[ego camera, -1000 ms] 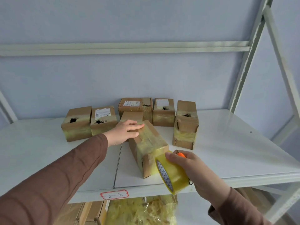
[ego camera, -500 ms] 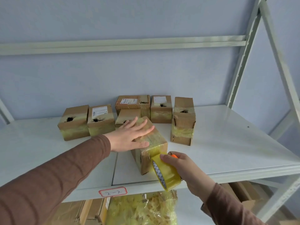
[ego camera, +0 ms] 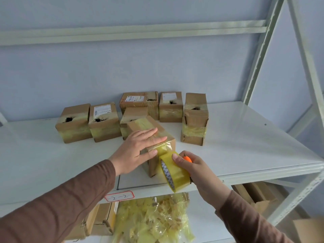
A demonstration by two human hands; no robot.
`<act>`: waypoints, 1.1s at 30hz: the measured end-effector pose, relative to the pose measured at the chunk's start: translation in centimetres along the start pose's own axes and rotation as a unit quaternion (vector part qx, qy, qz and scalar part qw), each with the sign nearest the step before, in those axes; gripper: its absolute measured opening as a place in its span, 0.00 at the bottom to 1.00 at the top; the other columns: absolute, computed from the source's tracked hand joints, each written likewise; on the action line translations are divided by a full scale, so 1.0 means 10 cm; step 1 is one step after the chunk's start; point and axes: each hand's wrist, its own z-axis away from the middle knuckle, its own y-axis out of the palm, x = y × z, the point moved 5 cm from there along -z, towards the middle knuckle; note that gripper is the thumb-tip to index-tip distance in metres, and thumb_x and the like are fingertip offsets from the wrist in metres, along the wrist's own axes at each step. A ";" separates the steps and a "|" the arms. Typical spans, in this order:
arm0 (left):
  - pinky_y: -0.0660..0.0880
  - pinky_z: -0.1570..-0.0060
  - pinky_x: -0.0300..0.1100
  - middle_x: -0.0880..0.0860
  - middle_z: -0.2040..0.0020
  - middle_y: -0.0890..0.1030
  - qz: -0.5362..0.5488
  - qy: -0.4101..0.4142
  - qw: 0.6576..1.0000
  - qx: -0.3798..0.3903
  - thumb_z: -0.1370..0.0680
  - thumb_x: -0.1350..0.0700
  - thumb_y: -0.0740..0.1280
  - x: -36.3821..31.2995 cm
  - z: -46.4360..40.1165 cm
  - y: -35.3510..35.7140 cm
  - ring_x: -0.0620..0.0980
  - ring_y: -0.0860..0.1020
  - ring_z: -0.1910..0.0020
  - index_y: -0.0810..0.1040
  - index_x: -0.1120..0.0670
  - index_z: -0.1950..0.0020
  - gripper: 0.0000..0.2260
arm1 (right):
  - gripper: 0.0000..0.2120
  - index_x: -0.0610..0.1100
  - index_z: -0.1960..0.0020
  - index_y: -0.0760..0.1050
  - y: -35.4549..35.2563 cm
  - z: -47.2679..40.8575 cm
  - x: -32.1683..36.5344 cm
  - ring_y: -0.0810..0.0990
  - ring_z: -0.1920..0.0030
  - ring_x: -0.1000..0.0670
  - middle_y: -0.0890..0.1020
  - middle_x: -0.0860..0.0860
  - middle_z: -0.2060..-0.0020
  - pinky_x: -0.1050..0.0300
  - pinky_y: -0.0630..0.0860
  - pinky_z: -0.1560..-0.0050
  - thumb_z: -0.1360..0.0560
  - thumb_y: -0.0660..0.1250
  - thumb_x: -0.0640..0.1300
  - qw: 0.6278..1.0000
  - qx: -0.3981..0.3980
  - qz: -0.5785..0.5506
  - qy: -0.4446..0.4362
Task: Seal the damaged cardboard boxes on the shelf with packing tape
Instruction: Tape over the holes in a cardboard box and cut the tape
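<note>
Right hand grips our roll, an orange thing tucked behind | left hand lies flat, fingers straight, on the box at the shelf front | risk, we judge: slack tape wrinkles, or box skids off the edge | box's long axis runs front-to-back, angled left.

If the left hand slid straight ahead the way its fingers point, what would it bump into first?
Probably the tall taped box standing at the right of the group. The left hand lies flat on the near box, its fingers pointing up and to the right; depth is unclear.
</note>
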 end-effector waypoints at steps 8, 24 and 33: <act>0.72 0.44 0.31 0.37 0.42 0.84 0.350 -0.143 0.916 -0.135 0.19 0.45 0.62 -0.03 -0.15 -0.54 0.36 0.80 0.40 0.84 0.34 0.43 0.13 | 0.18 0.55 0.37 0.78 0.17 0.05 1.11 0.79 0.54 0.48 0.78 0.48 0.55 0.55 0.76 0.53 0.25 0.75 0.48 0.978 0.064 -0.064 -0.190; 0.73 0.41 0.44 0.39 0.40 0.74 0.164 -0.201 0.960 -0.100 0.46 0.26 0.79 0.43 -0.20 -0.58 0.44 0.73 0.37 0.67 0.29 0.42 0.37 | 0.13 0.37 0.40 0.78 0.58 -0.88 1.22 0.80 0.50 0.49 0.82 0.48 0.51 0.54 0.76 0.45 0.16 0.65 0.47 0.987 0.080 0.070 -0.118; 0.60 0.25 0.54 0.41 0.26 0.61 0.093 -0.167 0.981 -0.025 0.35 0.29 0.71 0.45 -0.23 -0.57 0.50 0.59 0.25 0.59 0.26 0.25 0.40 | 0.12 0.44 0.51 0.80 0.28 -0.38 1.21 0.81 0.59 0.49 0.83 0.47 0.59 0.55 0.77 0.57 0.21 0.70 0.53 0.993 0.027 0.042 -0.109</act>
